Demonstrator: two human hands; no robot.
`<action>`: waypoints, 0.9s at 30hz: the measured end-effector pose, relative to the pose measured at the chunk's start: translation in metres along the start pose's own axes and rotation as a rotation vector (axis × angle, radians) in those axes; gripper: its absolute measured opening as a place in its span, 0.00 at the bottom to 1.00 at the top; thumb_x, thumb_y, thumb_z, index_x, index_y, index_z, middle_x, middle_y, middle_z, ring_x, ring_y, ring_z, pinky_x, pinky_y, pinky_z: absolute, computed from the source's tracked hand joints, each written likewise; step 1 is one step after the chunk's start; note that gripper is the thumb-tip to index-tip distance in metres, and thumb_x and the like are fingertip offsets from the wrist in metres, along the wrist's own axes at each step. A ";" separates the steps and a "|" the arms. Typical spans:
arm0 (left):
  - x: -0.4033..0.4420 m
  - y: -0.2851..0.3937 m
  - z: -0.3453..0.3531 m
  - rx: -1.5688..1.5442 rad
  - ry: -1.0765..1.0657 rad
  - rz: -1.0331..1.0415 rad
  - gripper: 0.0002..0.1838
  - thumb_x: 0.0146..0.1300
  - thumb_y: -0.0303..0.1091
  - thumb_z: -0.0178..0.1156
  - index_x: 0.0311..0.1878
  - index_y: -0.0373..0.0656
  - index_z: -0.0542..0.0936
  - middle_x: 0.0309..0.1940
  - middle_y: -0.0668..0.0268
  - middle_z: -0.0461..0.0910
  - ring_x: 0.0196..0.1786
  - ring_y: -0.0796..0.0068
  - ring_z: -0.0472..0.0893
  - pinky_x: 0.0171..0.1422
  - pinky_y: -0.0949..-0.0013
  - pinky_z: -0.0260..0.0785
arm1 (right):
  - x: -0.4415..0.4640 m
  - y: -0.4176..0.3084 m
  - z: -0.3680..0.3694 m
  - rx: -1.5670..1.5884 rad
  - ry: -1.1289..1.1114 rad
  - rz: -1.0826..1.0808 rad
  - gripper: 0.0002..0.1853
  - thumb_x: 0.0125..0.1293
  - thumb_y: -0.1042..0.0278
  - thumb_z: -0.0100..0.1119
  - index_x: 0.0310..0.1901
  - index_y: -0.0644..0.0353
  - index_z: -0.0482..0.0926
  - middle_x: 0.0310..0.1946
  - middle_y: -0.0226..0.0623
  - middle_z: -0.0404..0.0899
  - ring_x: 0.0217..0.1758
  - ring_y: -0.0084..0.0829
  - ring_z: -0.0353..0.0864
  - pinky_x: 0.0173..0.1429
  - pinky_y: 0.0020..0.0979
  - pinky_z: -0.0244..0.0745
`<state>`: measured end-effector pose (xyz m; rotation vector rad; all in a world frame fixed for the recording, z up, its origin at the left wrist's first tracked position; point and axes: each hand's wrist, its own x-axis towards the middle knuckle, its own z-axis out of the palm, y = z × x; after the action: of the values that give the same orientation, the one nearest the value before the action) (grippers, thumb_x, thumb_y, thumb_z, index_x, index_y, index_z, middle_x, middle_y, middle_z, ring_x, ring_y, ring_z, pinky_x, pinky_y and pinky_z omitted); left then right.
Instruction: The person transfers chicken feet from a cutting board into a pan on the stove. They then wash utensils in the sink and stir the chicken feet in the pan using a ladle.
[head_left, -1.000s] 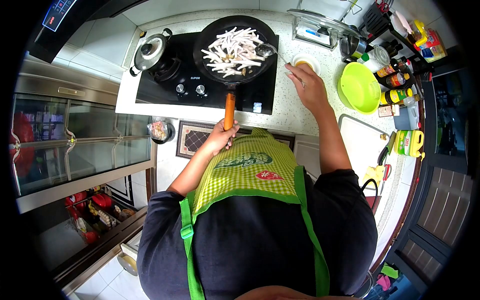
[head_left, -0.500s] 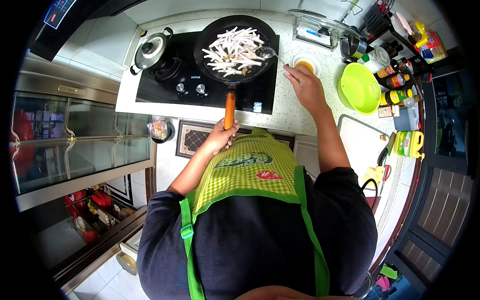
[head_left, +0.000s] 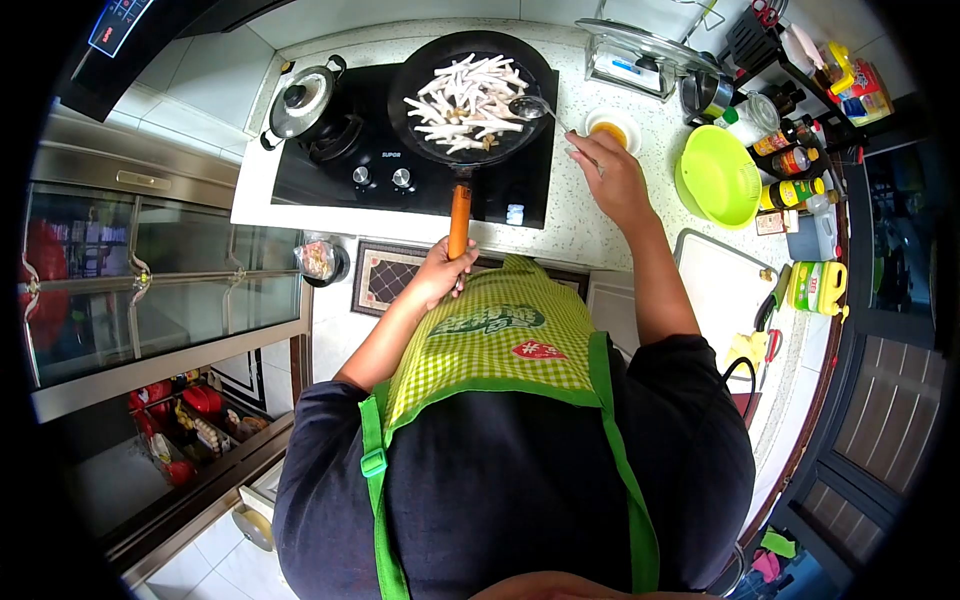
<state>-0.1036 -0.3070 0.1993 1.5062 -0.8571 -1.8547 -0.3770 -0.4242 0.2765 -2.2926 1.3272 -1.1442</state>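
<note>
A black wok (head_left: 408,130) on the cooktop holds a pile of pale chicken feet (head_left: 470,95) with a few small brown bits among them. My left hand (head_left: 446,273) is wrapped round the wok's orange-brown wooden handle (head_left: 460,220). Above the counter at the wok's right side, my right hand (head_left: 612,175) grips the thin handle of a metal spoon (head_left: 530,107). The spoon's bowl is over the right part of the wok, beside the chicken feet. Part of its handle is hidden by my fingers. Just beyond my right hand stands a small white bowl (head_left: 633,124) with amber liquid.
A lidded pot (head_left: 302,103) sits on the left burner of the black cooktop (head_left: 330,185). To the right are a green basin (head_left: 718,178), several sauce bottles (head_left: 793,192), a white cutting board (head_left: 715,275) and a yellow oil jug (head_left: 818,288). A glass lid (head_left: 650,42) leans at the back.
The spoon and my right hand have shifted very slightly. My left hand and the wok look the same.
</note>
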 end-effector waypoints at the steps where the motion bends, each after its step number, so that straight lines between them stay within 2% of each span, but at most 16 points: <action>1: 0.000 0.000 0.000 -0.005 -0.005 0.004 0.15 0.64 0.34 0.58 0.50 0.43 0.67 0.22 0.74 0.68 0.13 0.86 0.64 0.13 0.80 0.55 | 0.000 -0.001 0.000 0.000 0.000 0.000 0.11 0.59 0.71 0.60 0.44 0.60 0.80 0.32 0.39 0.76 0.35 0.40 0.77 0.40 0.34 0.72; 22: 0.001 -0.002 -0.002 -0.011 -0.027 0.005 0.15 0.64 0.36 0.59 0.49 0.44 0.68 0.22 0.73 0.68 0.13 0.86 0.64 0.13 0.80 0.55 | 0.003 -0.002 -0.002 0.000 -0.009 0.003 0.11 0.59 0.70 0.60 0.44 0.59 0.81 0.32 0.38 0.77 0.35 0.39 0.77 0.40 0.34 0.72; 27: 0.001 -0.001 -0.002 -0.013 -0.024 0.000 0.15 0.63 0.35 0.59 0.50 0.44 0.68 0.22 0.73 0.68 0.13 0.86 0.64 0.13 0.80 0.55 | 0.002 -0.002 -0.002 -0.005 -0.021 0.026 0.13 0.60 0.72 0.60 0.47 0.58 0.80 0.33 0.39 0.76 0.35 0.39 0.76 0.41 0.31 0.72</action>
<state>-0.1015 -0.3072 0.1978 1.4794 -0.8545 -1.8786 -0.3766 -0.4243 0.2795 -2.2782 1.3498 -1.1066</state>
